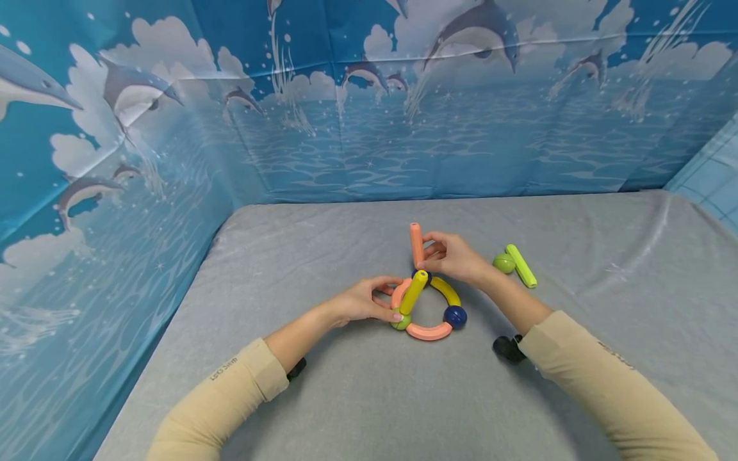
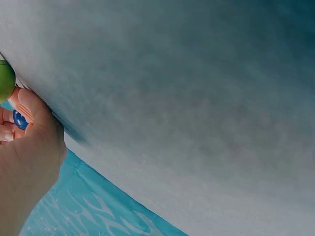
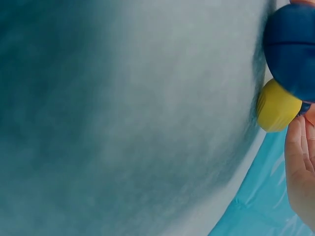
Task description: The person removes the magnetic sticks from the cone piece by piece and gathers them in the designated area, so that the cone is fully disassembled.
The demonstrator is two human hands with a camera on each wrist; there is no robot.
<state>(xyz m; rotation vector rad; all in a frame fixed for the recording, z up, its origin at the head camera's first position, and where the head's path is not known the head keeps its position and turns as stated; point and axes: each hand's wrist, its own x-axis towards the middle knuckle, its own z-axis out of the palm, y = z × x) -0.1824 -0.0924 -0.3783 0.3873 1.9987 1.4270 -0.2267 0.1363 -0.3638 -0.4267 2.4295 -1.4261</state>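
A ring of curved rods and balls lies on the grey cloth, with a yellow curved rod (image 1: 446, 291), a navy ball (image 1: 455, 317) and a coral curved rod (image 1: 429, 331) along its right and front. At its left side my left hand (image 1: 366, 301) grips another coral curved rod (image 1: 398, 294), thumb against the green ball (image 1: 400, 322). A straight yellow rod (image 1: 414, 293) stands tilted on that ball. My right hand (image 1: 455, 257) pinches a straight coral rod (image 1: 416, 246), upright over the back navy ball (image 3: 304, 109), which is partly hidden.
On the right of the cloth (image 1: 323, 243) lie a loose green ball (image 1: 504, 263) and a lime straight rod (image 1: 521, 266), side by side. A dolphin-print curtain (image 1: 369, 141) hangs behind and to the left.
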